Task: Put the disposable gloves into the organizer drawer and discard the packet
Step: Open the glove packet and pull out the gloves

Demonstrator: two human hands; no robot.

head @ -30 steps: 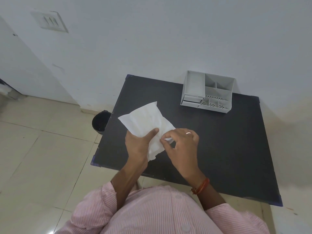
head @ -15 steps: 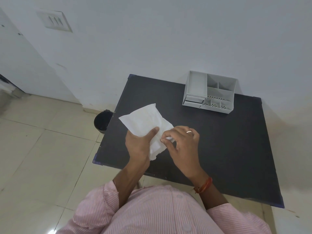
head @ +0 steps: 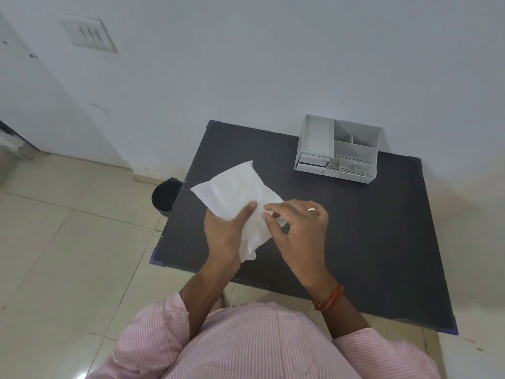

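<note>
A white packet of gloves [head: 235, 192] is held above the near left part of the black table [head: 355, 228]. My left hand [head: 225, 231] grips its lower left side, thumb on top. My right hand [head: 297, 228], with a ring, pinches the packet's right edge with fingertips. The gloves themselves are hidden inside the packet. A grey organizer [head: 338, 149] with several compartments stands at the table's far side against the wall; its small drawer [head: 313, 161] at the front left looks shut.
A black bin [head: 165, 196] stands on the tiled floor just left of the table. A white wall runs behind the table, with a switch plate [head: 90, 34] at upper left. My pink striped shirt fills the bottom of the view.
My right hand's fingertips have shifted slightly along the packet's right edge. The packet and left hand stay nearly in place; the camera has shifted a little.
</note>
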